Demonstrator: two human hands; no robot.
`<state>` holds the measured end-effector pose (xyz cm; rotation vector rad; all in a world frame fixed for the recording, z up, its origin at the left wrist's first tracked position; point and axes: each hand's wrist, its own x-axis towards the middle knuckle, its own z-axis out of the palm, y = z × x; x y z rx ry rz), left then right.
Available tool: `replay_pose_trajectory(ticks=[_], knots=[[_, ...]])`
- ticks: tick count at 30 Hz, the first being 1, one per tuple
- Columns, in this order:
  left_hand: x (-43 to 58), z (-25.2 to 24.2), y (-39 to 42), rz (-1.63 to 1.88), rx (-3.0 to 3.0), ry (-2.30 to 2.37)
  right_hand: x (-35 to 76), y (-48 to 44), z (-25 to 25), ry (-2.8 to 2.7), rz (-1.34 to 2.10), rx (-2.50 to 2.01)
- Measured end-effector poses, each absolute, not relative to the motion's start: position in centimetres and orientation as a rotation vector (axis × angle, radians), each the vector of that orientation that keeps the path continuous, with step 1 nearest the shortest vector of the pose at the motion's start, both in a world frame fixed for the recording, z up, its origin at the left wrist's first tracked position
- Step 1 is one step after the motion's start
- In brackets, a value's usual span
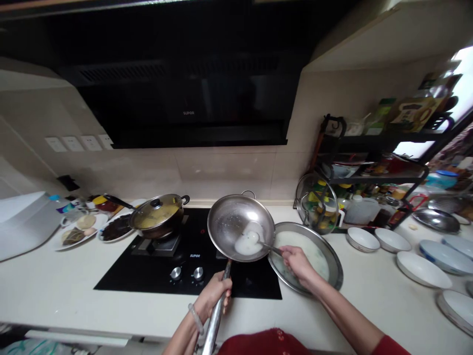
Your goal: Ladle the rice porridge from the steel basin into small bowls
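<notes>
My left hand [218, 290] is wrapped round the long metal handle of a steel wok [228, 224], which is tilted over the right side of the stove. White, milky liquid [248, 243] has pooled low in the wok. In my right hand [296, 262] is the handle of a ladle [272, 248]; its bowl sits in that liquid and is partly hidden. Beneath my right hand, a wide metal basin [338, 268] holds more whitish liquid with darker bits in it. The basin stands on the counter at the stove's right edge.
A lidded pan [157, 217] stands on the left burner of the black stove [121, 276]. Plates of food [79, 230] lie further left. Several bowls [423, 269] line the right counter. A glass lid [317, 203] leans by the spice rack [373, 180]; a range hood [192, 98] hangs above.
</notes>
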<state>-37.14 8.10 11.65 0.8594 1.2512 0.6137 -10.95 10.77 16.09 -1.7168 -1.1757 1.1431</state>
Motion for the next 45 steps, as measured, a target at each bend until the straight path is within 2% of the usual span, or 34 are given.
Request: replay_pose_trajectory(ticks=[6,23,33,38,45], knots=[[-37.3,11.4,8.2,0.614,0.843,1.237,-10.7,10.0,17.0,-0.898,1.305,-1.683],[-37.3,11.8,8.1,0.617,0.838,1.217,-8.8,8.0,19.0,-0.700,1.397,-1.584],[-37.3,11.8,8.0,0.609,0.860,1.245,-4.2,4.4,20.4,-0.610,1.308,-1.587],[-37.4,11.6,8.0,0.613,0.860,1.230,-1.4,2.2,17.9,-0.801,1.067,-1.775],[-37.3,11.9,8.1,0.613,0.857,1.236,1.0,-0.8,11.5,-1.774,0.155,-1.984]])
